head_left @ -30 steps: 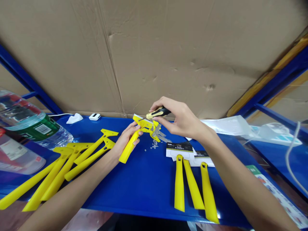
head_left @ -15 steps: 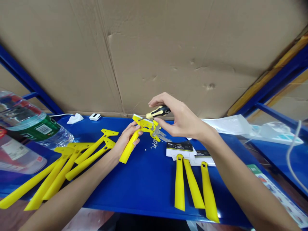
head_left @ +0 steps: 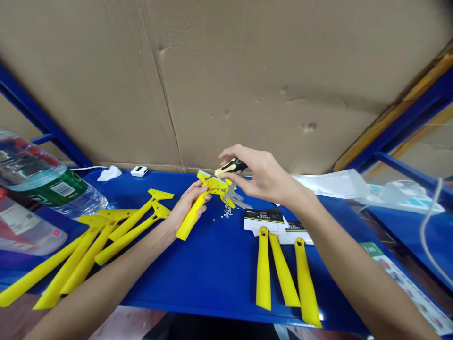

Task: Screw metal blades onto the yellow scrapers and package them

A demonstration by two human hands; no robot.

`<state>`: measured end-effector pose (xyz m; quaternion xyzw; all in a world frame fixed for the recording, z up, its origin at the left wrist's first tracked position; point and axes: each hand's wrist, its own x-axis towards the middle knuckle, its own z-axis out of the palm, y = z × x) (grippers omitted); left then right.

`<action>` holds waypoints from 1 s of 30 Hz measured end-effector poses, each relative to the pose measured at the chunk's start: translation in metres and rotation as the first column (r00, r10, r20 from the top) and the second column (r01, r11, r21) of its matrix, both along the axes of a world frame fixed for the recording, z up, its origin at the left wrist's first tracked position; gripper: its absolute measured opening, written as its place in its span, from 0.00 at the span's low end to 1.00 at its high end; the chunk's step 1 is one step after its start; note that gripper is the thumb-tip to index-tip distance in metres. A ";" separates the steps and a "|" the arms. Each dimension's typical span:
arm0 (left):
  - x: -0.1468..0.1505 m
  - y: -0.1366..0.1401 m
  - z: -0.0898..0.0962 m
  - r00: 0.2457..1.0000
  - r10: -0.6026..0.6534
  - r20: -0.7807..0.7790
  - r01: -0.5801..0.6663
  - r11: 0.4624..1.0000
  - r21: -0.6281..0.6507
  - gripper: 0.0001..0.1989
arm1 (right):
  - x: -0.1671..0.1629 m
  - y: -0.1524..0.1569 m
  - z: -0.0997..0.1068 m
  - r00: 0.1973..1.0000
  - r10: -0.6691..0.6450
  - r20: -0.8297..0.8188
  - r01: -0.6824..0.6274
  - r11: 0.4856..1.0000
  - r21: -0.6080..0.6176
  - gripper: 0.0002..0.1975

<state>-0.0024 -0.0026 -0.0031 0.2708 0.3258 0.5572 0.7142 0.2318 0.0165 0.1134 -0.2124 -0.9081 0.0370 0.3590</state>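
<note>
My left hand (head_left: 191, 202) is closed around a yellow scraper (head_left: 189, 221), its handle slanting down toward me and its head pointing up and away. In my right hand (head_left: 260, 172) is a screwdriver (head_left: 231, 166) with a black and cream handle, held between thumb and fingers. The screwdriver's shaft reaches left to the scraper's head; whether the tip sits in a screw I cannot tell. Behind the head lie yellow head pieces (head_left: 229, 203) and grey metal blades (head_left: 242, 202). Small screws or nuts (head_left: 227, 212) are scattered on the blue table (head_left: 198, 278).
Several yellow scraper handles (head_left: 85, 259) lie at the left, near a large water bottle (head_left: 60, 184) and a clear plastic container (head_left: 31, 226). On the right, three yellow handles (head_left: 281, 274) lie with black-and-white cards (head_left: 265, 221). A cardboard wall (head_left: 247, 71) stands behind.
My right hand and the screwdriver have dropped slightly, the shaft staying at the scraper's head. My left hand keeps its hold with hardly any movement.
</note>
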 end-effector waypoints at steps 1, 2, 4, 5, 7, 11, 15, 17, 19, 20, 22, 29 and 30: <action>0.000 0.000 -0.001 1.000 0.000 -0.004 0.000 1.000 0.001 0.24 | 0.000 0.000 -0.001 1.000 -0.024 0.004 0.024 1.000 0.005 0.11; 0.001 0.000 -0.002 1.000 0.001 -0.007 -0.001 1.000 0.002 0.23 | 0.000 0.001 -0.001 0.999 -0.053 0.007 0.053 0.999 0.008 0.11; 0.002 0.000 -0.002 1.000 0.006 -0.012 -0.006 1.000 0.003 0.23 | 0.001 0.001 -0.001 0.995 -0.094 0.013 0.094 0.996 0.002 0.11; 0.002 0.000 -0.001 1.000 0.012 -0.012 -0.012 1.000 0.005 0.23 | 0.001 0.001 -0.001 0.996 -0.093 0.016 0.093 0.996 -0.006 0.11; 0.002 0.000 0.002 0.999 0.032 -0.008 -0.032 0.999 0.011 0.22 | 0.002 0.001 0.000 0.999 -0.043 0.008 0.043 0.999 -0.022 0.11; 0.002 -0.002 0.009 0.998 0.059 0.002 -0.059 0.998 0.029 0.21 | 0.003 0.001 0.002 0.998 0.059 -0.027 -0.060 0.998 -0.036 0.14; 0.001 -0.002 0.009 0.998 0.068 -0.011 -0.068 0.998 0.017 0.21 | 0.002 0.002 0.001 0.997 0.068 -0.027 -0.068 0.998 0.002 0.08; 0.001 -0.001 0.007 0.998 0.062 -0.030 -0.062 0.998 0.011 0.21 | 0.001 0.004 -0.001 0.999 0.046 -0.022 -0.045 0.998 0.045 0.07; 0.001 0.000 0.003 0.998 0.048 -0.040 -0.047 0.999 0.021 0.22 | 0.001 0.005 -0.003 1.000 0.007 -0.020 -0.006 0.998 0.062 0.09; 0.001 0.000 0.002 0.998 0.043 -0.039 -0.042 0.999 0.027 0.22 | 0.001 0.006 -0.003 1.000 -0.020 -0.022 0.022 0.998 0.057 0.09; 0.001 0.001 0.000 0.999 0.043 -0.032 -0.042 0.999 0.030 0.23 | 0.002 0.006 -0.004 0.998 -0.059 -0.021 0.060 0.998 0.025 0.09; 0.000 -0.001 0.007 0.998 0.065 -0.027 -0.064 0.998 0.023 0.22 | 0.004 0.002 0.003 0.996 0.069 -0.055 -0.072 0.996 -0.048 0.15; 0.000 -0.001 0.009 0.997 0.070 -0.019 -0.069 0.997 0.024 0.22 | 0.004 0.002 0.004 0.996 0.073 -0.058 -0.075 0.996 -0.050 0.13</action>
